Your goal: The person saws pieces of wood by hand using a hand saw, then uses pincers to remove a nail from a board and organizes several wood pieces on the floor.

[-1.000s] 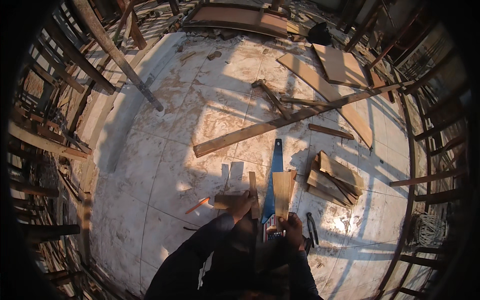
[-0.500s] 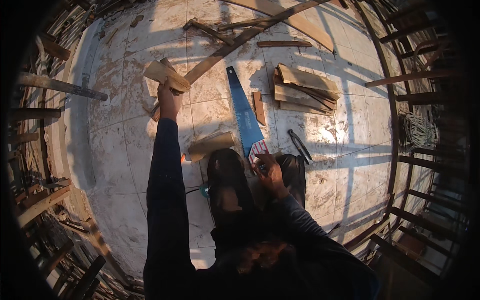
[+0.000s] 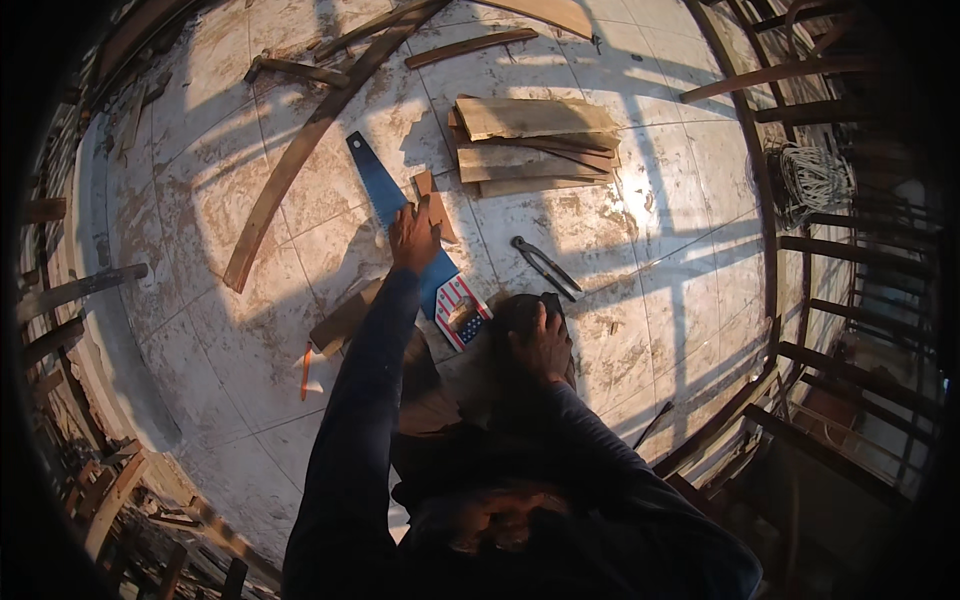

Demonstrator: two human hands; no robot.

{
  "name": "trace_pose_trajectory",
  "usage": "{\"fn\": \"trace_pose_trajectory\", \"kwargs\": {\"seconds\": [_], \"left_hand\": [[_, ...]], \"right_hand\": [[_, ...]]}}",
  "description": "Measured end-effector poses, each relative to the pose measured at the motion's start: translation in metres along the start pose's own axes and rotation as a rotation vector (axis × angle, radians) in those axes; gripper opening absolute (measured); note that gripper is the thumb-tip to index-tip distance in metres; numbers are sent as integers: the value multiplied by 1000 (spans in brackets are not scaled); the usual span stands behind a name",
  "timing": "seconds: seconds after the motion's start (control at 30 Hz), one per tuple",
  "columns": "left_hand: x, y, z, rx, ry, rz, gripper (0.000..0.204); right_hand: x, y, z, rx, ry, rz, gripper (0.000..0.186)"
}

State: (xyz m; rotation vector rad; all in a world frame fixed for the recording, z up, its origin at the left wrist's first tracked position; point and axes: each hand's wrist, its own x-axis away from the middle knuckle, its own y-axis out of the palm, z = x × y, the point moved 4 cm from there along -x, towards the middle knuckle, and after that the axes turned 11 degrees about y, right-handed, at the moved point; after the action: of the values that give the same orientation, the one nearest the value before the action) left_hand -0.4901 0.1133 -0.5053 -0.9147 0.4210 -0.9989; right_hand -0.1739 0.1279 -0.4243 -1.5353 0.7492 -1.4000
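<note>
My left hand (image 3: 415, 238) reaches over the blue blade of a hand saw (image 3: 380, 185), fingers stretched out and apart. Its fingertips are close to a small brown piece of wood (image 3: 434, 205) lying along the blade; whether they touch it I cannot tell. The saw's red, white and blue handle (image 3: 460, 312) points toward my knees. My right hand (image 3: 548, 345) rests on my right knee, fingers laid over the dark cloth. Beyond the saw, to the right, lies a stack of short boards (image 3: 540, 120). Long-handled pincers (image 3: 545, 268) lie near my right knee.
A long wooden strip (image 3: 320, 130) slants across the tiled floor, with a hammer (image 3: 300, 70) beside it. A short board (image 3: 345, 318) and an orange-handled tool (image 3: 306, 372) lie left of my knees. Bundled pale cord (image 3: 815, 185) sits by the timber rails at right.
My left hand no longer holds the short wood pieces and has moved right, over the saw. My right hand has left the saw's handle area for my knee. The view has shifted right.
</note>
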Motion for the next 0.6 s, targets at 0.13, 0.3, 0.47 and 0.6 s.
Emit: {"fn": "trace_pose_trajectory", "kwargs": {"seconds": [0.13,0.3,0.47,0.6], "left_hand": [[-24,40,24,-330,19,-3,68],[-53,80,-8,-312,269,-58,37],[-57,113,-33,-143,12,-94,18],[-36,84,3,167,-87,78,31]], "right_hand": [[-2,-1,1,-49,-2,89,83],[-7,-8,5,-141,39,68,76],[-6,-19,6,-112,69,76,79],[-10,-18,8,-144,89,-12,79]]}}
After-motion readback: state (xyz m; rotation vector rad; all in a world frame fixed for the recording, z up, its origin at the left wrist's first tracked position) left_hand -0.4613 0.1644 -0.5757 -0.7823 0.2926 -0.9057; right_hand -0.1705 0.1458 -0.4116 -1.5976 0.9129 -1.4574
